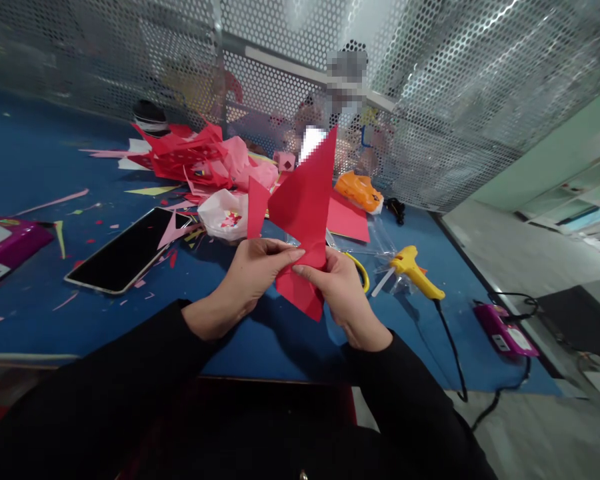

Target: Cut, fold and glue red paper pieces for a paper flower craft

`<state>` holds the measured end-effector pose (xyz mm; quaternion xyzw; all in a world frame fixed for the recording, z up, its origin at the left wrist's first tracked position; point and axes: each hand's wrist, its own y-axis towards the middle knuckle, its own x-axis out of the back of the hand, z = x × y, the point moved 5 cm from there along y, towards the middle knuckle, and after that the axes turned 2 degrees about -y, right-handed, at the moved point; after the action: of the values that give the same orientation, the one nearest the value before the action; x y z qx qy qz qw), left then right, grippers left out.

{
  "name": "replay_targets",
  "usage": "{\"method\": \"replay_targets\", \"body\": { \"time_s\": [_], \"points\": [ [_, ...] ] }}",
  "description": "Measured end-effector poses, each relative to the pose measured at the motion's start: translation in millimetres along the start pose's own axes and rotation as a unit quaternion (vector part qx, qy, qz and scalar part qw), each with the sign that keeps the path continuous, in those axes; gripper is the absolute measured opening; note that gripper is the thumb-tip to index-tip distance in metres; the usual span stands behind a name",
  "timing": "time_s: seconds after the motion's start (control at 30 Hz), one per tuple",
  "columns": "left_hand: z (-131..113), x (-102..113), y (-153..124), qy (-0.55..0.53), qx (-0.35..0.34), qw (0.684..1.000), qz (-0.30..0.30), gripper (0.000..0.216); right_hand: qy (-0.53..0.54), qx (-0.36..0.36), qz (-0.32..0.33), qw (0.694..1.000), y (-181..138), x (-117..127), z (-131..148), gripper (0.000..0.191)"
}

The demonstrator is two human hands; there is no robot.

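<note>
Above the front of the blue table (260, 347), both hands pinch a sheet of red paper (305, 197) cut or folded into pointed shapes. My left hand (245, 277) is closed on its left side, thumb on top. From the right, my right hand (347, 293) grips the lower part, its thumb almost meeting the left one. One tall point of the paper rises upward, and a smaller flap hangs below the thumbs. Just beyond the right hand, the yellow handle of a tool (361, 270) shows partly, its other end hidden behind the paper.
A phone (130, 250) lies left among paper scraps. Behind it are a pile of red and pink paper (195, 157) and a white plastic bag (224, 215). A yellow glue gun (415, 270), orange package (359, 192) and purple power strip (505, 330) with cords are right. A perforated metal screen (280, 73) borders the back.
</note>
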<state>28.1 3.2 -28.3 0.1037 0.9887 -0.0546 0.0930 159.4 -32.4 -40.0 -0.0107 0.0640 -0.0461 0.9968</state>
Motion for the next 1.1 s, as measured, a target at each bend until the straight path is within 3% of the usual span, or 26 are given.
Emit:
{"method": "replay_targets", "body": {
  "time_s": [0.13, 0.3, 0.67, 1.1],
  "points": [
    [-4, -5, -1, 0.017, -0.008, 0.999, 0.036, 0.038, 0.008, 0.019, -0.041, 0.999, 1, 6, 3, 0.027],
    [-6, -2, 1, 0.101, -0.03, 0.994, 0.024, 0.036, 0.005, 0.043, -0.091, 0.995, 6, 16, 5, 0.025],
    [-7, -1, 1, 0.118, -0.055, 0.991, 0.025, 0.024, 0.05, 0.003, -0.043, 0.998, 7, 11, 3, 0.024],
    [-5, -2, 2, 0.14, -0.067, 0.987, 0.035, 0.031, 0.041, 0.01, -0.055, 0.998, 7, 10, 1, 0.023]
  ]
}}
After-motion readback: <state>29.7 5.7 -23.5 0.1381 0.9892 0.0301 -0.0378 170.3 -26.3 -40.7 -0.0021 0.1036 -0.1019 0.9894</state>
